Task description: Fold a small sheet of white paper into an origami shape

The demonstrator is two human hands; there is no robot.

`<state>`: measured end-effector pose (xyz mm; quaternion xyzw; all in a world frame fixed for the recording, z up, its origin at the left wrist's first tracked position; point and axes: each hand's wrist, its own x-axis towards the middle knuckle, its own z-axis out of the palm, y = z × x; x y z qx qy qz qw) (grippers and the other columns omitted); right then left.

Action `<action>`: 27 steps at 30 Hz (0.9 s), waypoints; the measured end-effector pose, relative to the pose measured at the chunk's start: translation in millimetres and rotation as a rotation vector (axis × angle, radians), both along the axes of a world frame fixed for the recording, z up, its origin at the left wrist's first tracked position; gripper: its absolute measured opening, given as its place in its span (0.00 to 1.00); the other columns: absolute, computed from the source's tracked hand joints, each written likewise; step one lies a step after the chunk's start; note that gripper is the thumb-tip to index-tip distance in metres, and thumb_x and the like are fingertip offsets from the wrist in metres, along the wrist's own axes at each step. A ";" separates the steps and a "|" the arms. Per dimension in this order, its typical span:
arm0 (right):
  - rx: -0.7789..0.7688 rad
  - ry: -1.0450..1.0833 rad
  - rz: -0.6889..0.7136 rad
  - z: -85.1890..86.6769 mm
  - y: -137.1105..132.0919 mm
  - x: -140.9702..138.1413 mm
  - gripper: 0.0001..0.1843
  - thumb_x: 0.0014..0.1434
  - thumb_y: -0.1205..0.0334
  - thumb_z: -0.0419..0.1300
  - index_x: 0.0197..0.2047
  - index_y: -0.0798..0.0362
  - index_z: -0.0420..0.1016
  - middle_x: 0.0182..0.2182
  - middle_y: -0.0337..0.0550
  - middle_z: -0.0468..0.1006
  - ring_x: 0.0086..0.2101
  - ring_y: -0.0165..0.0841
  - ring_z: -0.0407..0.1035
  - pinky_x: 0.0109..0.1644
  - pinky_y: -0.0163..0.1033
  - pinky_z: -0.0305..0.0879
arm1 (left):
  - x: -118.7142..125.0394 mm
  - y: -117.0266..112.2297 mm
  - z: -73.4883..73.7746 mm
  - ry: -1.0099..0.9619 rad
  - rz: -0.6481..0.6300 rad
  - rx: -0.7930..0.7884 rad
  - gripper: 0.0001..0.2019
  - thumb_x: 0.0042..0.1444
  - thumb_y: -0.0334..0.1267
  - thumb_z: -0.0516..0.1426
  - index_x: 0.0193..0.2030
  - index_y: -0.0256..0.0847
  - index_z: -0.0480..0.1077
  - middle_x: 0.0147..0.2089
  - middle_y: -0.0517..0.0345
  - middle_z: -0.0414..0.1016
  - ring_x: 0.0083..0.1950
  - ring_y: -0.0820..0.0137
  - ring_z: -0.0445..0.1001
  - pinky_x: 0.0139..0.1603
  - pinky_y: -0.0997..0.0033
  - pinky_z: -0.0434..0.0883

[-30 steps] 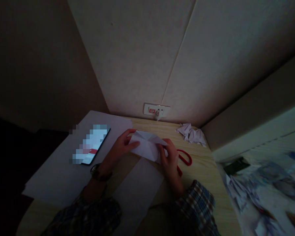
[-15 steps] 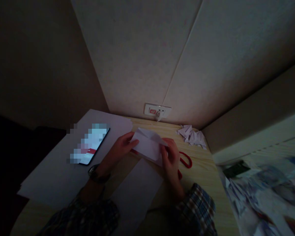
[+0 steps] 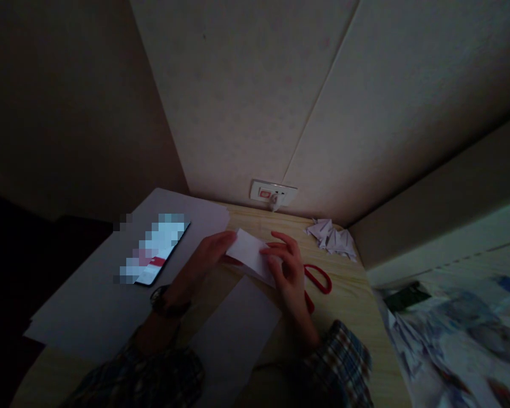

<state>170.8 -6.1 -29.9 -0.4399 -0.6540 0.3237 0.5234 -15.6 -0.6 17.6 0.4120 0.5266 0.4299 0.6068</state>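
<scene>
A folded piece of white paper (image 3: 249, 249) is held between my two hands above the wooden table. My left hand (image 3: 215, 249), with a watch on its wrist, pinches the paper's left end. At the right end, my right hand (image 3: 287, 269) has its thumb and fingertips closed on the paper, one finger lifted away from it. Red-handled scissors (image 3: 321, 280) lie beside and partly behind my right hand; their blades are hidden. Below the hands, a loose white sheet (image 3: 238, 323) rests on the table.
A lit phone (image 3: 164, 252) lies on a stack of white paper (image 3: 97, 306) at left. Folded paper pieces (image 3: 334, 238) sit at the table's back right corner. A wall socket (image 3: 274, 192) holds a plug. Beyond the table's right edge are cluttered papers and bags (image 3: 463, 323).
The raised upper flap of the paper has been folded down, so the piece looks smaller and flatter. My right hand has shifted slightly left over it, its fingers lifting higher.
</scene>
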 end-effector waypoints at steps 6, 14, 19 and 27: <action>-0.090 0.057 -0.013 -0.6 -0.6 -2.4 0.09 0.62 0.59 0.60 0.47 0.44 0.73 0.57 0.44 0.67 0.57 0.39 0.62 0.54 0.46 0.67 | -5.0 5.6 -12.5 0.101 0.005 0.084 0.16 0.46 0.47 0.64 0.36 0.37 0.75 0.35 0.56 0.80 0.35 0.65 0.77 0.32 0.71 0.72; -0.168 0.160 0.031 -5.3 -2.1 -5.1 0.14 0.61 0.58 0.61 0.51 0.42 0.70 0.51 0.41 0.71 0.51 0.36 0.67 0.54 0.43 0.66 | -5.9 4.8 -8.3 0.126 0.023 0.163 0.10 0.46 0.42 0.63 0.31 0.38 0.74 0.27 0.62 0.76 0.29 0.70 0.73 0.29 0.75 0.69; -0.209 0.168 -0.028 -7.7 -1.0 -5.3 0.10 0.58 0.59 0.62 0.44 0.45 0.73 0.42 0.38 0.75 0.43 0.34 0.69 0.46 0.39 0.65 | -5.2 5.9 -10.1 0.122 0.059 0.182 0.13 0.43 0.43 0.65 0.33 0.38 0.73 0.30 0.60 0.78 0.29 0.70 0.75 0.29 0.74 0.71; -0.287 0.183 -0.035 -3.3 2.3 -4.2 0.03 0.56 0.59 0.63 0.33 0.48 0.77 0.31 0.36 0.76 0.34 0.33 0.69 0.38 0.36 0.62 | -6.4 6.6 -12.5 0.176 0.046 0.203 0.27 0.47 0.45 0.64 0.54 0.38 0.71 0.30 0.59 0.80 0.27 0.70 0.75 0.30 0.74 0.73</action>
